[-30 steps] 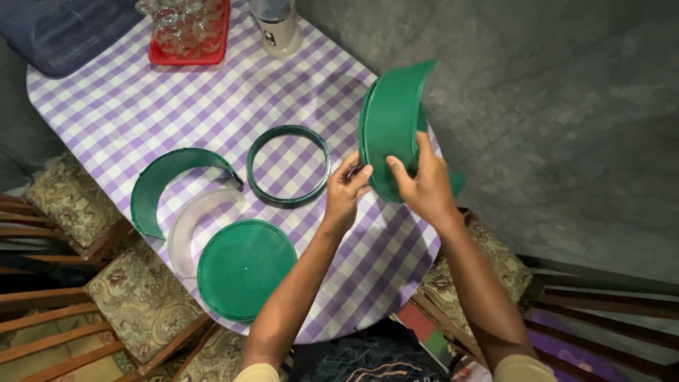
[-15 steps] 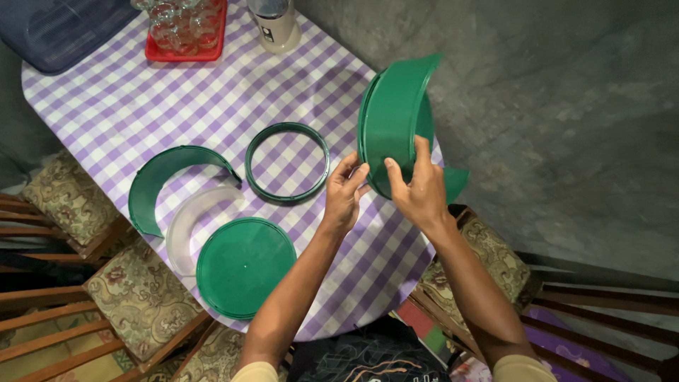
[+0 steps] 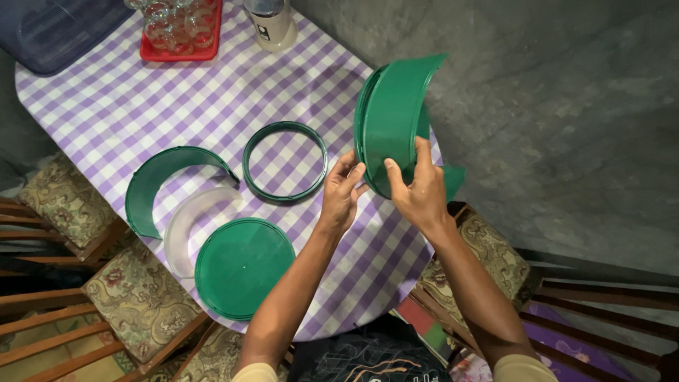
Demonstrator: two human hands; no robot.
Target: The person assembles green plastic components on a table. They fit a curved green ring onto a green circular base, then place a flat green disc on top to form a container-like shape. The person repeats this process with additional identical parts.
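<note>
Head view: both hands (image 3: 382, 191) on green curved panel (image 3: 396, 120).

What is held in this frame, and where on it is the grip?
Both hands hold a curved green plastic piece at its lower end: the right hand wraps it from the front, the left hand pinches its lower left edge.

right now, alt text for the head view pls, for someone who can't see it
Both hands, right hand and left hand, hold a curved green plastic panel upright over a purple checked table. On it lie a green ring, green disc and two curved strips.
</note>
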